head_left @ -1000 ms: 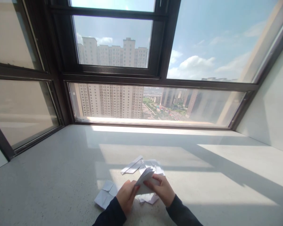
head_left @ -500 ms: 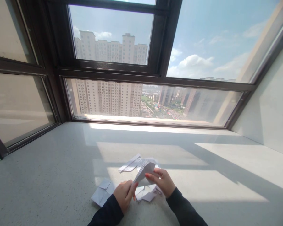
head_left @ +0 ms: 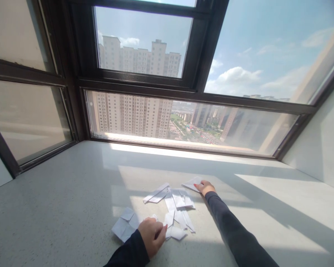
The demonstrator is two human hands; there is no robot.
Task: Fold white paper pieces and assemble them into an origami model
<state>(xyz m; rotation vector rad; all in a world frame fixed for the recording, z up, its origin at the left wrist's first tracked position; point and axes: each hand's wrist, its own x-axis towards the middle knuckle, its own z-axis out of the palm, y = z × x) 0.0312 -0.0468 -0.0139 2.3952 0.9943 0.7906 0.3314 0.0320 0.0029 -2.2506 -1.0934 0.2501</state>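
Only a head view here, so going off that. The right hand (head_left: pixel 207 187) is reached out past the other papers, thumb and fingers close together on a white folded paper (head_left: pixel 189 184) out on the pale windowsill (head_left: pixel 78 207). That paper's long axis runs roughly left to right, tipping a bit toward the wearer at the right, and its narrow tip points left. The visible part sticks out to the left of the right hand; the fingers cover the other end, so can't tell its full shape.

Left hand (head_left: pixel 151 237) is nearer the wearer, fingers curled in pretty narrow. Can't tell if there's anything in it, tbh. Just right of it is a loose cluster of paper pieces (head_left: pixel 178 233), and on its other side there's a squarish folded packet (head_left: pixel 125 226), partly behind the sleeve (head_left: pixel 132 250).

Between the hands and a little farther out there's a long folded strip (head_left: pixel 156 194) slanting up to the right, with a blocky paper piece (head_left: pixel 182 198) right beside it.
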